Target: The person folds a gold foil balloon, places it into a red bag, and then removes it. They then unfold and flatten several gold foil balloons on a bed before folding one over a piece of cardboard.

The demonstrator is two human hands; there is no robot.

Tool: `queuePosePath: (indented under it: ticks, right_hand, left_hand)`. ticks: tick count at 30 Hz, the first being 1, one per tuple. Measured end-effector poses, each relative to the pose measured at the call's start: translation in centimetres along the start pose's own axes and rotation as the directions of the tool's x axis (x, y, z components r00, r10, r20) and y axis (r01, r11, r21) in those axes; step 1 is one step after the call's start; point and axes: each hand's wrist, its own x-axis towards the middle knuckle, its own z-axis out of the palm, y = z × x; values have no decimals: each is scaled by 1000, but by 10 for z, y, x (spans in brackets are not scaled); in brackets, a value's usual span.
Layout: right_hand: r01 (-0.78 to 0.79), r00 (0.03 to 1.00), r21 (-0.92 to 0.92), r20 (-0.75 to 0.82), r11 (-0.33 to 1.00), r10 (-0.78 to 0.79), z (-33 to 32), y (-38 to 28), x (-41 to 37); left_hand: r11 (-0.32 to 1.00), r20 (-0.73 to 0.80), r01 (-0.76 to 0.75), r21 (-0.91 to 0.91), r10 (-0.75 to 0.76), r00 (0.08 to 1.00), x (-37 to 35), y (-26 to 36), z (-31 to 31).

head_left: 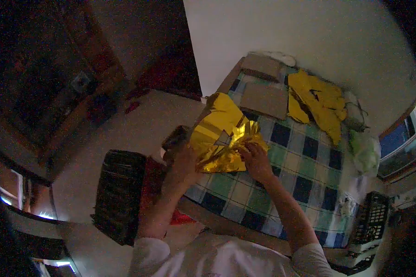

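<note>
A shiny gold foil piece [217, 121], creased and crumpled towards its lower right, is held up in front of me over the edge of the checked cover. My left hand [186, 159] grips its lower left edge, the fingertips partly hidden in shadow. On the right side, my right hand [255, 159] has its fingers curled and pinched into the crumpled foil. A small greyish gap or patch shows near the foil's middle, between the two hands.
Flat yellow pieces [316, 97] lie at the checked cover's [282, 159] far side, beside flat brown pieces [264, 99]. A pale green plastic bag [366, 152] and a black crate [373, 217] stand along the right. A dark wrapped bundle [120, 194] is at left.
</note>
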Motion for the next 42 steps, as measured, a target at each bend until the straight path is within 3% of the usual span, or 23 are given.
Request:
queuePosePath:
  ticks: [2,4,5,7,8,9,10,12,15,18,20,22,25,28,30,31,32,33,34,36,37,39,42]
  right_hand:
    - [-25,993,-77,113,997,33,-3,-1,0]
    - [-17,963,-237,259,971,80,-7,6,-6]
    - [-125,973,-31,193,992,129,-10,5,-6]
    - [-264,960,186,144,946,240,-3,10,-11]
    - [-286,950,169,177,943,256,2,14,-14]
    - [-311,939,159,207,937,276,8,19,-17]
    - [-335,927,156,233,929,295,12,23,-19]
    - [-356,916,158,256,921,310,19,28,-21]
    - [-384,905,196,272,903,326,21,30,-26]
    - [-398,902,223,269,890,337,28,34,-31]
    - [-355,912,129,267,926,312,40,40,-39]
    - [-262,924,-50,276,964,265,48,41,-41]
    - [-542,790,155,430,826,438,23,18,-30]
    - [-415,830,98,448,905,332,13,11,-23]
    - [-274,939,148,253,950,231,13,6,-25]
    - [-263,947,142,228,954,227,23,13,-33]
    - [-252,954,135,202,958,222,33,20,-40]
    - [-303,930,112,253,947,268,74,48,-59]
    - [-350,903,88,294,932,312,94,65,-66]
    - [-199,958,41,217,979,186,16,19,-28]
    - [-122,975,10,187,992,118,-14,1,-8]
    - [-153,979,151,161,977,128,-14,11,4]
    - [-155,985,101,98,983,145,-13,23,2]
  left_hand:
    - [997,-61,-12,81,17,998,-11,-21,39]
    - [908,-154,-51,417,126,980,-17,-8,18]
    - [745,-175,-76,663,254,951,-28,1,-2]
    - [729,-253,-42,684,291,923,-32,-12,0]
    - [886,-323,-13,464,183,929,-28,-48,35]
    - [951,-326,-12,308,117,938,-29,-62,39]
    - [990,-328,-4,144,52,943,-27,-69,36]
    - [999,-261,-41,5,41,964,-29,-81,22]
    - [980,-112,135,150,-119,987,-20,-108,25]
    - [955,-109,296,23,-292,950,-3,-68,4]
    - [971,-247,9,239,52,967,5,-109,42]
    - [944,-214,-36,327,111,970,10,-131,43]
    - [954,-116,160,253,-134,984,18,-158,31]
    - [981,-256,181,72,-157,954,15,-170,28]
    - [978,-302,145,-147,-184,935,14,-169,28]
    - [982,-313,123,145,-73,947,9,-153,24]
    - [901,-294,88,424,45,955,3,-118,14]
    - [742,-245,52,669,153,957,-4,-84,4]
    - [900,-205,55,432,39,978,-5,-53,-4]
    - [950,7,-12,311,11,1000,-15,8,-19]
    - [892,153,-118,437,56,987,-22,35,-26]
    - [832,251,-261,489,153,956,-31,57,-13]
    - [898,105,-304,318,285,953,-34,76,18]
